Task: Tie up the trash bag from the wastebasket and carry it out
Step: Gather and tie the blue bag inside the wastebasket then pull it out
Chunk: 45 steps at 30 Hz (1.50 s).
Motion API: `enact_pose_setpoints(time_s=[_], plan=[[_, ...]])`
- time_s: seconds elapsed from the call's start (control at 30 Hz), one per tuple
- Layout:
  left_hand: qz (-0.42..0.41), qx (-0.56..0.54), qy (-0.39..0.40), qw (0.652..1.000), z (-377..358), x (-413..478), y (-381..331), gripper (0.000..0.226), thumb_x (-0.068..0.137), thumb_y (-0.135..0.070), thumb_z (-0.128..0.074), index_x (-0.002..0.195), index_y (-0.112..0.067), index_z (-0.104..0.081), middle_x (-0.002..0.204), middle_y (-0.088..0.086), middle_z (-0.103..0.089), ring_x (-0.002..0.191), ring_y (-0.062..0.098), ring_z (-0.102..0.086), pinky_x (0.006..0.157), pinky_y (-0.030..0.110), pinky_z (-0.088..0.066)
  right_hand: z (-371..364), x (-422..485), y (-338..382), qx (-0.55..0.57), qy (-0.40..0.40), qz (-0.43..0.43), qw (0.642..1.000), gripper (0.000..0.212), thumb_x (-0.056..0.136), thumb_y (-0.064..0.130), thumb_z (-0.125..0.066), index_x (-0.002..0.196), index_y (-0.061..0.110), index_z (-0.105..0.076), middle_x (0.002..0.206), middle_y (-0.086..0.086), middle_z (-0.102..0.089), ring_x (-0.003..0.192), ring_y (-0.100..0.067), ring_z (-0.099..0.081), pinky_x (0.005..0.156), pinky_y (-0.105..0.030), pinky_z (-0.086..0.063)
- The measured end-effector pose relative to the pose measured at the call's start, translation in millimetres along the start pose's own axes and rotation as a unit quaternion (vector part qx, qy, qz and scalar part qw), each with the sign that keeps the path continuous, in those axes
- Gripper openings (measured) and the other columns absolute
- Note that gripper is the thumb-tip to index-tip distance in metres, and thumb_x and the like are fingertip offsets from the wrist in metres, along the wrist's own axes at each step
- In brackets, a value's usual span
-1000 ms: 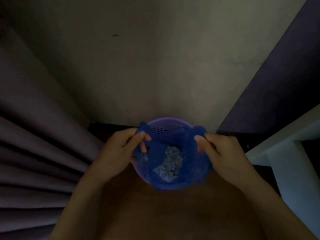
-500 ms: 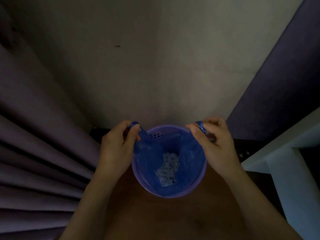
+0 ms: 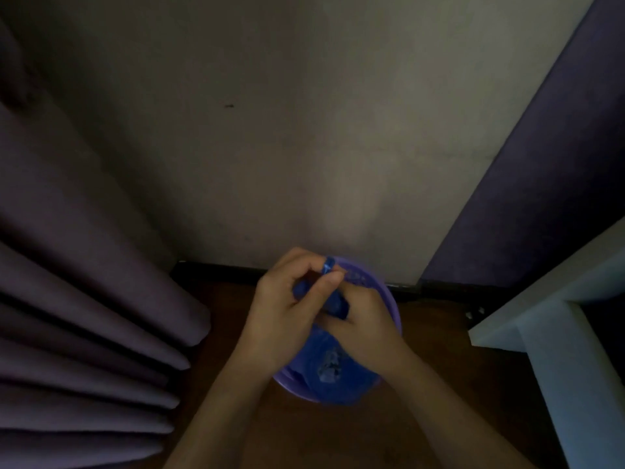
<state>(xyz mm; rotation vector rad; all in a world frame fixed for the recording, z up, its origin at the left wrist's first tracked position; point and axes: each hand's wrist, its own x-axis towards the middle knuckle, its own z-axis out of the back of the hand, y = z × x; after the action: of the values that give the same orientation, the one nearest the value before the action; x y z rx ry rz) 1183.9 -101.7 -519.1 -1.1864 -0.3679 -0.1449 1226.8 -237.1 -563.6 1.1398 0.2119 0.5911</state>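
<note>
Dim wooden floor (image 3: 389, 434), purple wastebasket (image 3: 394, 309), blue trash bag (image 3: 341, 377) bunched, both hands' fingers (image 3: 324, 286) pinching its top

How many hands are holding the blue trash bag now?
2: the left hand and the right hand meet over the wastebasket, both gripping the blue trash bag.

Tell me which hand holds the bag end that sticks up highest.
The left hand: the twisted blue bag end pokes up above its fingers, while the right hand grips lower down.
</note>
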Motion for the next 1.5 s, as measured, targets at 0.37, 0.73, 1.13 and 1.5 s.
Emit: enact_pose_setpoints(time_s=[0.37,0.73,1.13,1.5], plan=[[0.091,-0.039,0.211,0.973,-24,-10,60,0.037,0.091,-0.014,-0.067,0.119,-0.034,-0.056,0.115,-0.015,-0.068,0.112,0.002,-0.063,0.094,0.026,-0.052,16,7,7,0.081,-0.066,0.004,0.995,0.011,0.085,0.034,-0.071,0.082,0.025,-0.066,0.071,0.0,-0.069,0.068,-0.013,-0.069,0.063,-0.027,-0.056],[0.308,-0.383,-0.191,0.85,-36,2,91,0.033,0.103,-0.023,-0.046,0.072,-0.015,-0.051,0.051,-0.008,-0.035,0.046,0.009,-0.037,0.077,0.035,-0.053,77,-18,-17,0.153,-0.08,-0.03,0.984,0.029,0.073,0.022,-0.086,0.096,0.027,-0.069,0.136,0.007,-0.061,0.125,-0.005,-0.058,0.097,-0.022,-0.051],[0.35,-0.526,-0.26,0.73,-21,8,89,0.035,0.104,-0.031,-0.045,0.072,-0.017,-0.047,0.052,-0.008,-0.03,0.042,0.008,-0.032,0.063,0.029,-0.046,92,-26,-33,0.35,-0.135,-0.029,0.927,0.053,0.07,-0.001,-0.076,0.119,0.008,-0.057,0.136,-0.006,-0.065,0.13,-0.023,-0.058,0.087,-0.03,-0.057],[0.368,-0.56,-0.196,0.716,-28,0,73,0.035,0.103,-0.032,-0.045,0.073,-0.015,-0.051,0.056,-0.007,-0.028,0.044,0.008,-0.03,0.06,0.027,-0.048,54,-17,-37,0.218,0.008,-0.1,0.971,0.036,0.091,0.017,-0.063,0.127,0.017,-0.062,0.124,-0.003,-0.07,0.116,-0.016,-0.066,0.097,-0.038,-0.055]])
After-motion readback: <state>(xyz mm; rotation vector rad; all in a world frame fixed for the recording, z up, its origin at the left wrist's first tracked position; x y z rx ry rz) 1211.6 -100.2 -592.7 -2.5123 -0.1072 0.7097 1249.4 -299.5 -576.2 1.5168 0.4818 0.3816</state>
